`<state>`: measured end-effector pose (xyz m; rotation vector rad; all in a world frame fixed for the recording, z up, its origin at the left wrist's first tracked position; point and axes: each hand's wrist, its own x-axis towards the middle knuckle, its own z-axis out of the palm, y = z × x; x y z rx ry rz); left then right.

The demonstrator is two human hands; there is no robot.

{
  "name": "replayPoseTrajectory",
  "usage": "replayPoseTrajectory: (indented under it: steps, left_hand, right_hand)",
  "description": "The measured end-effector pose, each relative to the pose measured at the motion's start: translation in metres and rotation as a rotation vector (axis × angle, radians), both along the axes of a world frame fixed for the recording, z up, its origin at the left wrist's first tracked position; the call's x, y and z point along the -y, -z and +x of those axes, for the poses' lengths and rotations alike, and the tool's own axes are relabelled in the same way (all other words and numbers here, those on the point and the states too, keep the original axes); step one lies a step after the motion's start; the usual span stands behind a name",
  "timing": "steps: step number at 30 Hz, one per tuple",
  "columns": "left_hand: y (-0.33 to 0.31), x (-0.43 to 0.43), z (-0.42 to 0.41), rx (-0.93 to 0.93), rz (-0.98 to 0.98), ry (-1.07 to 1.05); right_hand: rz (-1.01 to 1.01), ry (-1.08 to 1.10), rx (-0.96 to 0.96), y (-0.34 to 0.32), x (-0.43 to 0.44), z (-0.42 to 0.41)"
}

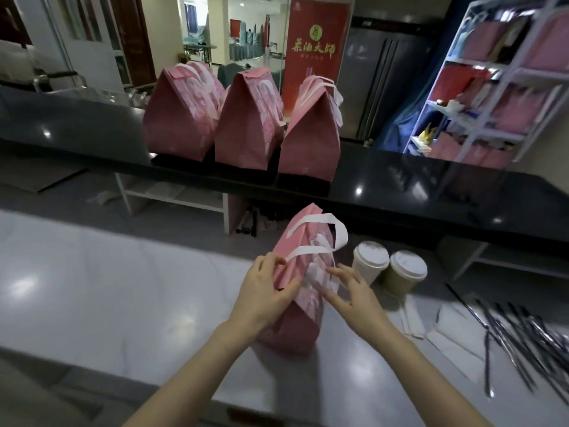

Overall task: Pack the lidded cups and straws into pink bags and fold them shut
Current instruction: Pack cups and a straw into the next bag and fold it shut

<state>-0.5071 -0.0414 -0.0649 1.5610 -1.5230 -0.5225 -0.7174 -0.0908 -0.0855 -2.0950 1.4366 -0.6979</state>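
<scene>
A pink paper bag [292,328] with white handles stands on the white counter [123,288] in front of me, its top folded over. My left hand [264,291] grips the bag's upper left side, thumb on the fold. My right hand [351,294] rests with spread fingers against the printed right face of the bag. Two lidded paper cups [371,260] [406,271] stand just right of the bag. Black wrapped straws [520,337] lie scattered at the far right. Three folded pink bags [181,118] [249,124] [311,137] stand on the raised black ledge behind.
White napkins [452,328] lie between the cups and the straws. The black ledge [431,180] runs across above the counter. A white shelf rack [498,87] with flat pink bags stands at the back right. A red banner [314,50] hangs behind the bags.
</scene>
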Motion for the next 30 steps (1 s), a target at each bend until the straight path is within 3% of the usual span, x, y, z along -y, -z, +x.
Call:
replayPoseTrajectory:
  steps: [7,17,22,30]
  left_hand:
    - [0.014,-0.053,-0.02,-0.229,0.037,-0.032]
    - [0.075,-0.083,-0.001,-0.067,0.079,0.103]
    - [0.067,-0.079,-0.001,-0.111,0.047,0.076]
    - [0.026,-0.118,0.04,-0.103,-0.039,0.0]
  right_hand:
    - [0.139,-0.014,0.304,0.025,-0.074,-0.001]
    - [0.043,0.065,0.174,0.048,-0.104,0.016]
    - [-0.003,0.145,0.199,0.039,-0.102,0.028]
    - [-0.099,0.021,0.284,0.002,-0.124,0.066]
